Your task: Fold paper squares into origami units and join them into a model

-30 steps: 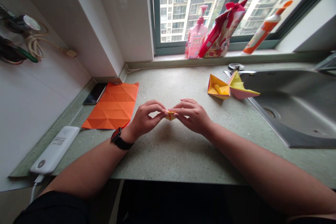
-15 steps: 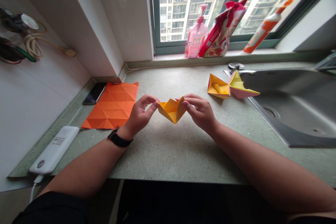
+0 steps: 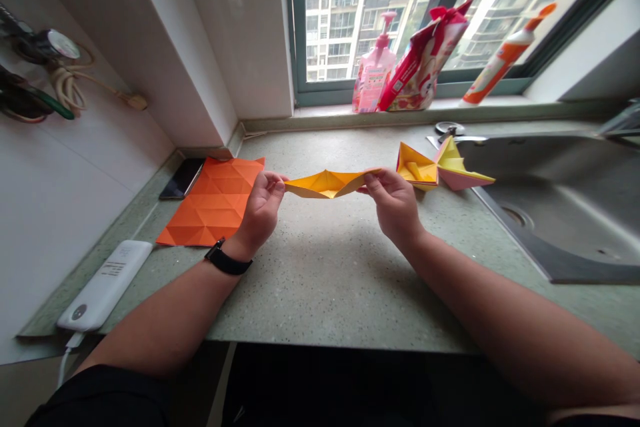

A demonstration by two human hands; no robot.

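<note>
A folded yellow-orange origami paper (image 3: 327, 185) is stretched wide above the middle of the counter, its raised point at the centre. My left hand (image 3: 261, 210) pinches its left end between thumb and fingers. At the other end, my right hand (image 3: 396, 205) grips the paper the same way. Just left of my left hand lies a creased orange paper sheet (image 3: 213, 203). Behind my right hand stand a yellow folded paper piece (image 3: 416, 165) and a yellow-and-pink one (image 3: 459, 168), side by side by the sink.
A steel sink (image 3: 560, 200) is set into the counter (image 3: 320, 293) at right. A white power bank (image 3: 106, 287) with a cable and a dark phone (image 3: 181, 179) lie at left. On the sill stand a pink pump bottle (image 3: 374, 77), a red bag (image 3: 425, 60) and an orange-and-white bottle (image 3: 500, 60).
Both hands have moved apart, pulling the paper from a compact, pointed shape into a long, flatter strip. The paper is also slightly farther from me.
</note>
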